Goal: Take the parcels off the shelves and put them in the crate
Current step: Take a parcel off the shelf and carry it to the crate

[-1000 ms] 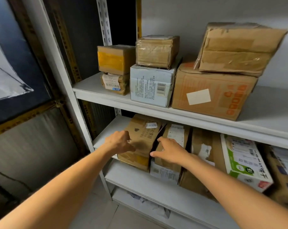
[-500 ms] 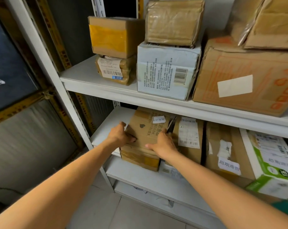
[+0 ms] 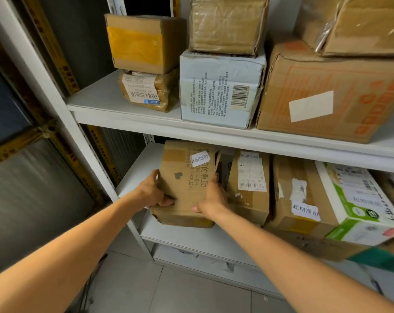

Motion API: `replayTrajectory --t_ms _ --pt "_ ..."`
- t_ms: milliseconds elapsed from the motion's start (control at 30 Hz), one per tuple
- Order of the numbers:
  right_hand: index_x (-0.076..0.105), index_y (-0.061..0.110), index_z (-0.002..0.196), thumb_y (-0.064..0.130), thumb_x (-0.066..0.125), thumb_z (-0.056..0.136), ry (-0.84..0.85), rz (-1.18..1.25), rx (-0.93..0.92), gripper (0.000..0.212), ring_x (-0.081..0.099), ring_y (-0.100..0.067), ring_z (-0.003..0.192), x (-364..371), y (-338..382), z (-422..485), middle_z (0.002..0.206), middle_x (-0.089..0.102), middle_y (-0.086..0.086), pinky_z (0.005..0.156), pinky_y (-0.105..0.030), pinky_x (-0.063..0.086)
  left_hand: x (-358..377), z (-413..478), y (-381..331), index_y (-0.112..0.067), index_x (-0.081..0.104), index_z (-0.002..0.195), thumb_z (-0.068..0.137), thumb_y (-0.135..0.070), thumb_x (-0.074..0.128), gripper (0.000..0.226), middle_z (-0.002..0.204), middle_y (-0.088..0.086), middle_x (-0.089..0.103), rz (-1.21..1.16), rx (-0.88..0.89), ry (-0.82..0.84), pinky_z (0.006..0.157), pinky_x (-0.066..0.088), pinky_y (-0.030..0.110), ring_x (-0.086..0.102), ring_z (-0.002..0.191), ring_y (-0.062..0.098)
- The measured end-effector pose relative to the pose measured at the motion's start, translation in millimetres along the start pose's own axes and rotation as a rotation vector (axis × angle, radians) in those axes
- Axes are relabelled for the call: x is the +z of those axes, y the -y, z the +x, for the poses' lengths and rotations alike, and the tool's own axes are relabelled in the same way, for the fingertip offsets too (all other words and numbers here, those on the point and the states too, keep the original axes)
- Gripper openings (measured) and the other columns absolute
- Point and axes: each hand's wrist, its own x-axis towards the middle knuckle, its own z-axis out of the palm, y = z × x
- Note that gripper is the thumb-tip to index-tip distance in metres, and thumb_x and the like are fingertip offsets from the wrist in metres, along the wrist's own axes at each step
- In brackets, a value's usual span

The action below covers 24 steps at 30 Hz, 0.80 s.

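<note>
A brown cardboard parcel (image 3: 187, 181) with printed characters and a white sticker stands at the left end of the lower shelf (image 3: 137, 168). My left hand (image 3: 152, 192) grips its left side and my right hand (image 3: 210, 196) grips its right side. The parcel's bottom end juts out past the shelf's front edge. Right of it on the same shelf stand a labelled brown parcel (image 3: 250, 188), another taped brown parcel (image 3: 299, 195) and a white and green box (image 3: 354, 199). No crate is in view.
The upper shelf (image 3: 96, 102) carries a yellow-taped box (image 3: 141, 41) on a small labelled parcel (image 3: 148, 91), a wrapped parcel (image 3: 227, 23) on a white box (image 3: 218, 89), and a big orange-printed carton (image 3: 327, 91). A white upright (image 3: 44, 73) stands left; tiled floor (image 3: 169, 288) below.
Both hands reached in from in front of the lower shelf and closed on the sides of the left brown parcel. The view moved closer to the shelves.
</note>
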Motion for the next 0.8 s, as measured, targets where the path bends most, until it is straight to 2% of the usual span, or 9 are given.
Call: replayTrajectory --t_ms 100,233,400,533,667,800 --pt "-0.013 0.016 0.153 0.006 0.08 0.074 0.031 0.008 -0.042 0.122 0.023 -0.026 0.144 8 -2 -18 0.159 0.019 -0.008 0.117 -0.038 0.025 -6 -25 15 -0.028 0.023 0.147 0.07 0.002 0.08 0.101 0.13 0.01 0.048 -0.065 -0.006 0.004 0.09 0.054 0.049 0.051 0.117 0.033" --pt "0.002 0.02 0.154 0.004 0.081 0.072 0.064 0.042 -0.137 0.115 0.037 -0.023 0.136 12 -9 -46 0.149 0.035 -0.005 0.112 -0.04 0.037 -8 -68 27 -0.029 0.024 0.146 0.07 0.003 0.079 0.099 0.131 0.014 0.05 -0.125 -0.023 -0.029 0.085 0.056 0.051 0.052 0.117 0.035" --pt "0.011 0.024 0.152 0.0 0.081 0.068 0.065 0.066 -0.305 0.112 0.038 -0.022 0.134 0 -29 -87 0.143 0.041 -0.003 0.111 -0.045 0.036 8 -130 31 -0.027 0.024 0.147 0.07 0.002 0.08 0.1 0.131 0.013 0.049 -0.205 0.017 -0.09 0.093 0.051 0.053 0.052 0.118 0.034" --pt "0.027 0.025 0.144 0.002 0.085 0.064 0.037 0.07 -0.449 0.102 0.043 -0.02 0.13 -23 -46 -122 0.138 0.048 0.0 0.108 -0.04 0.04 30 -182 30 -0.024 0.021 0.147 0.069 -0.004 0.082 0.102 0.128 0.014 0.053 -0.267 0.08 -0.167 0.095 0.05 0.054 0.055 0.115 0.034" --pt "0.029 0.021 0.139 0.002 0.086 0.062 0.034 0.072 -0.516 0.097 0.045 -0.02 0.128 -41 -60 -158 0.135 0.049 -0.002 0.105 -0.039 0.044 49 -230 29 -0.023 0.022 0.148 0.07 -0.005 0.083 0.101 0.117 0.011 0.057 -0.287 0.146 -0.247 0.091 0.053 0.05 0.06 0.106 0.028" --pt "0.02 0.021 0.148 0.001 0.085 0.064 0.011 0.105 -0.561 0.108 0.04 -0.02 0.132 -60 -84 -193 0.141 0.045 -0.002 0.109 -0.044 0.039 72 -264 19 -0.025 0.021 0.148 0.069 -0.009 0.083 0.102 0.106 0.003 0.06 -0.244 0.261 -0.301 0.089 0.054 0.043 0.061 0.1 0.021"
